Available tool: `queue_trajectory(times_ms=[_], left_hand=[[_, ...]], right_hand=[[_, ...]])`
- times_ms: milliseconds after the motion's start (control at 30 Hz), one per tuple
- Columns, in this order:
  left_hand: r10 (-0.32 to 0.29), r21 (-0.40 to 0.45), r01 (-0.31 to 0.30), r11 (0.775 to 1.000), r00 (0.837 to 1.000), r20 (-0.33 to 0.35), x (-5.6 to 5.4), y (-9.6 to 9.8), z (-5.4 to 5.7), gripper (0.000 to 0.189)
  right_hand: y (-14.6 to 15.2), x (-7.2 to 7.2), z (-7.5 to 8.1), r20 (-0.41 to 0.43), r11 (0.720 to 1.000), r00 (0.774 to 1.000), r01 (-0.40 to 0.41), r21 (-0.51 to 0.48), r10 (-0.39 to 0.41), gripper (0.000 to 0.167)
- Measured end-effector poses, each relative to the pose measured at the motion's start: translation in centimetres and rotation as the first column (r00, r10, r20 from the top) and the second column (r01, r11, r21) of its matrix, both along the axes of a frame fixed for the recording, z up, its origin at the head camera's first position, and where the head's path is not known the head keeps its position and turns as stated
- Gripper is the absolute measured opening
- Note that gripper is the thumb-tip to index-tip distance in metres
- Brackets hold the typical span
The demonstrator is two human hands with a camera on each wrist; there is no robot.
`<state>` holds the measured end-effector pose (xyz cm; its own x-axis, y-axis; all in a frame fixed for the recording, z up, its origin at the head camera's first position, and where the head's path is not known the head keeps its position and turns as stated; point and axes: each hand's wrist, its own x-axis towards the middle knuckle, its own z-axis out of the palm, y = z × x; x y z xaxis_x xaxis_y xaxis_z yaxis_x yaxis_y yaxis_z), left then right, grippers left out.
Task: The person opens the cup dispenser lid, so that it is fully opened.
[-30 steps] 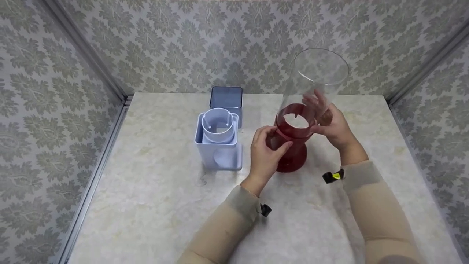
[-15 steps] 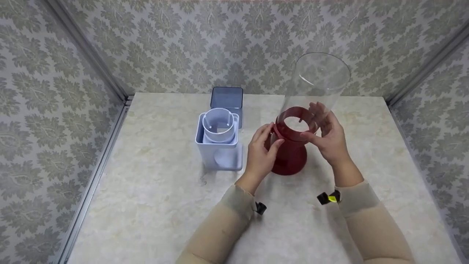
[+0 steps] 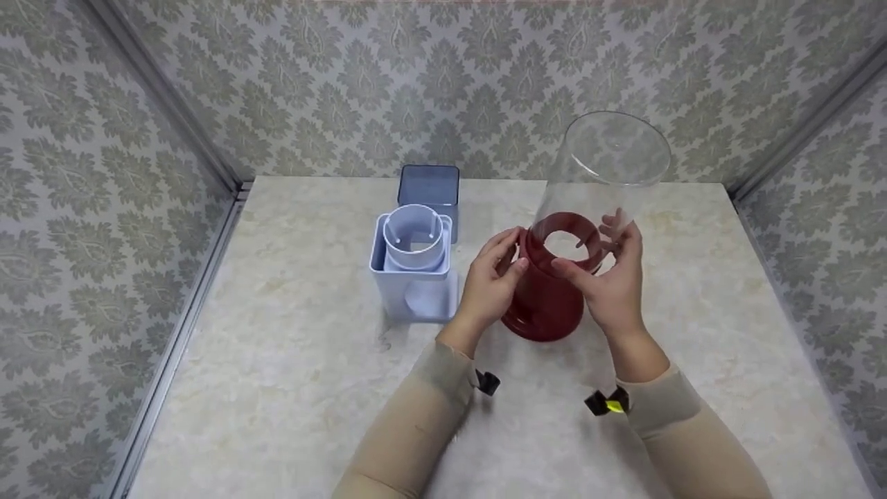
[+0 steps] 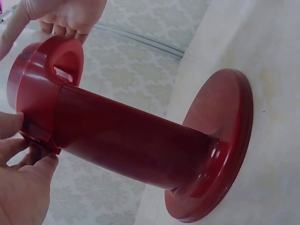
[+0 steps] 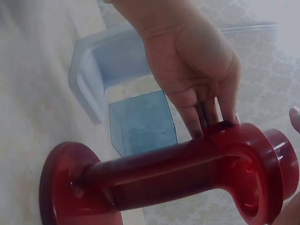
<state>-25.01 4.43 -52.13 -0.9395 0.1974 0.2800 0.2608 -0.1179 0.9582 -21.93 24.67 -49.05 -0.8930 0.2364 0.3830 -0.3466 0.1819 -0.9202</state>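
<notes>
A dark red stand (image 3: 544, 312) with a round foot and a ring-shaped collar is on the table, right of the middle. From its collar a tall clear cylinder (image 3: 589, 190) rises, leaning to the right in the head view. My left hand (image 3: 488, 284) pinches the collar's left side; in the left wrist view its thumb and fingers meet at a small red tab (image 4: 42, 140). On the other side my right hand (image 3: 613, 291) curls round the cylinder's lower end, thumb in front by the collar's rim and fingers behind. The right wrist view shows the red column (image 5: 159, 173) and an opening through the collar.
Left of the stand are a pale blue square holder (image 3: 409, 294) and a round pale blue open ring (image 3: 414, 260) set in its top. Behind them is a smoky blue transparent box (image 3: 428, 184). Patterned panels (image 3: 443, 83) enclose the pale tabletop (image 3: 291, 333) at the back and sides.
The stand and clear cylinder have shifted slightly nearer, the cylinder's top also rightward. My right hand has come nearer and leftward, its thumb swinging to the front. My left hand keeps to the collar.
</notes>
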Motion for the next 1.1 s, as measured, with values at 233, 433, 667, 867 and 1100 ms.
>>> queue_trajectory(times_ms=[233,433,667,867,1100], left_hand=[[-0.026,0.146,0.029,0.989,0.999,-0.023,-0.7,-0.1,-0.2,0.051],[-0.063,0.181,0.067,0.981,0.998,-0.027,-0.8,-0.2,-0.7,0.057],[-0.047,0.172,0.050,0.984,0.999,-0.023,-0.8,0.3,-0.7,0.052],[-0.040,0.185,0.041,0.982,0.999,-0.009,-1.0,0.3,-0.9,0.052],[-0.033,0.176,0.034,0.984,0.999,-0.005,-1.0,0.1,-1.0,0.052]], right_hand=[[2.0,-2.2,2.0,-0.217,0.948,0.949,-0.268,-0.173,0.229,0.129],[2.9,-5.0,3.8,-0.290,0.810,0.827,-0.547,-0.213,0.482,0.145],[2.5,-5.6,3.8,-0.326,0.833,0.815,-0.539,-0.124,0.478,0.109],[1.5,-5.2,3.5,-0.390,0.896,0.845,-0.434,-0.100,0.365,0.107],[0.0,-4.5,3.1,-0.429,0.956,0.879,-0.275,-0.104,0.207,0.108]])
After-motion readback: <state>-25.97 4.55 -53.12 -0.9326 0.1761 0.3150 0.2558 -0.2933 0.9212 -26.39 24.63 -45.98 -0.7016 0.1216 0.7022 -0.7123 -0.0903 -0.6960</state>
